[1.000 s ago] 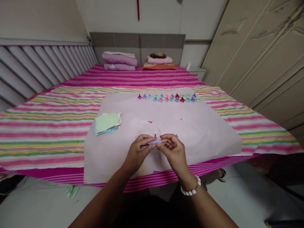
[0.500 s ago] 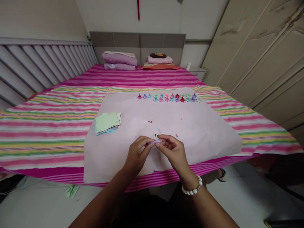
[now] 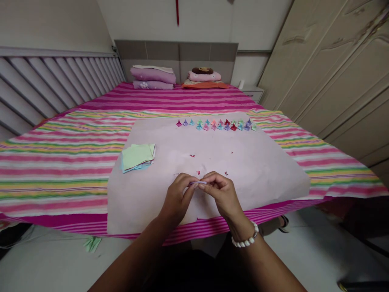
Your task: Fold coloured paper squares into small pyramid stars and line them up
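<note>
My left hand [image 3: 178, 196] and my right hand [image 3: 220, 192] meet over the near part of a pale pink sheet [image 3: 258, 170] spread on the bed. Between their pinched fingertips is a small folded piece of lilac paper [image 3: 198, 183], held edge-on. A white bead bracelet [image 3: 244, 241] circles my right wrist. To the left lies a stack of square papers [image 3: 137, 157], light green on top and blue beneath. A row of several small folded paper shapes [image 3: 216, 124] in many colours lines the far edge of the sheet.
The bed has a pink, green and yellow striped cover [image 3: 60, 162]. Folded bedding and pillows [image 3: 153, 77] sit by the headboard. A wardrobe [image 3: 334, 69] stands to the right, slatted panelling [image 3: 45, 89] to the left. A green paper scrap [image 3: 92, 244] lies on the floor.
The fingers of both hands have closed tighter on the lilac paper, which has turned from a flatter view to edge-on. My hands stayed in the same spot.
</note>
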Demonstrator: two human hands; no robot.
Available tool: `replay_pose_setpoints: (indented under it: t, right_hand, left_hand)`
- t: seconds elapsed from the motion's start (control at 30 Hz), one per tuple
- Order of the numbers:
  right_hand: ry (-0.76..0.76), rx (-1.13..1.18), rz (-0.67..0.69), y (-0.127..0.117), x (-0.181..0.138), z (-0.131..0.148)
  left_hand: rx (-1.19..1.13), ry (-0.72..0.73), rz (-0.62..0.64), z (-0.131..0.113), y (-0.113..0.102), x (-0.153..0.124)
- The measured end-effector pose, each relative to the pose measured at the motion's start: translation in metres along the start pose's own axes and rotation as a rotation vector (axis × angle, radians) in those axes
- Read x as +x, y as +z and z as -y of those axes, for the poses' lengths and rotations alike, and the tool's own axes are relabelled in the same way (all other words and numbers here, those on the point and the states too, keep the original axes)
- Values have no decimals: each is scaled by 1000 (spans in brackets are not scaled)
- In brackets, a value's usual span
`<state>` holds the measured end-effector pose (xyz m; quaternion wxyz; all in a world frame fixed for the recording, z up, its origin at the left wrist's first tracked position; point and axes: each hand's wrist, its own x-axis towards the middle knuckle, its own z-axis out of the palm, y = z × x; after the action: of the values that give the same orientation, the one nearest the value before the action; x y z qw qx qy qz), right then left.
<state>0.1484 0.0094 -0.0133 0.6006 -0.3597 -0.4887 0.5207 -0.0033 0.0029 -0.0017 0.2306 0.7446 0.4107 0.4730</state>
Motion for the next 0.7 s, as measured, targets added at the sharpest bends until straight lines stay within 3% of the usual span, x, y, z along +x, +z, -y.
replay_pose_setpoints:
  t: [0.47, 0.7]
  right_hand:
    - [-36, -4, 60, -2, 0, 1]
    - [-114, -18, 67, -4, 2, 2]
  left_hand:
    - [29, 48, -53, -2, -3, -1]
    - [-29, 9, -6, -3, -4, 0]
